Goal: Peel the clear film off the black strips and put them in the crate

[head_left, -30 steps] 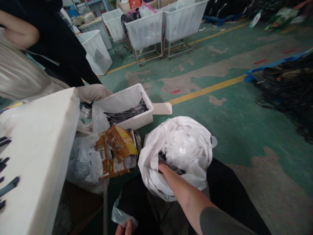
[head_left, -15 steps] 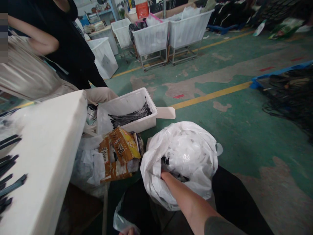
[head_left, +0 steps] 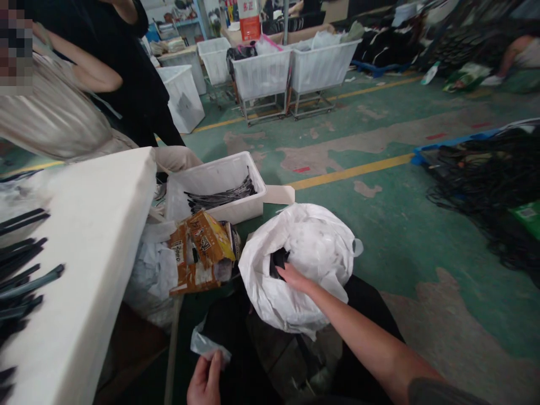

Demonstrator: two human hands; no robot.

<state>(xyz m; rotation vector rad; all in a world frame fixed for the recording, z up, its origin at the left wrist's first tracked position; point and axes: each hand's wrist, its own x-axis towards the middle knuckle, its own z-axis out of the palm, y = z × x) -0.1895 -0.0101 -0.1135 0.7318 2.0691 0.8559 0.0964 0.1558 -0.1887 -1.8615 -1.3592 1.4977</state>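
A large white woven sack (head_left: 261, 298) stands between my knees, its mouth rolled open and filled with crumpled clear plastic (head_left: 314, 244). My right hand (head_left: 295, 277) is in the sack's mouth, fingers closed at a dark black piece (head_left: 278, 261) whose exact kind I cannot make out. Low in the view, my left hand (head_left: 206, 378) pinches the edge of a small clear plastic bag (head_left: 208, 342) between thumb and fingers. This bag hangs over my dark trouser leg, left of the sack.
A white table (head_left: 113, 225) with black strips (head_left: 25, 253) is at left. Beyond the sack sit a torn brown carton (head_left: 198, 259) and a white bin (head_left: 240, 211) of black strips. A person (head_left: 97, 73) sits behind the table; a blue pallet (head_left: 459, 143) carries dark cords.
My right hand has come up from deeper inside the sack, and its fingers now show beside the black piece. My left hand has risen further into view with the clear bag.
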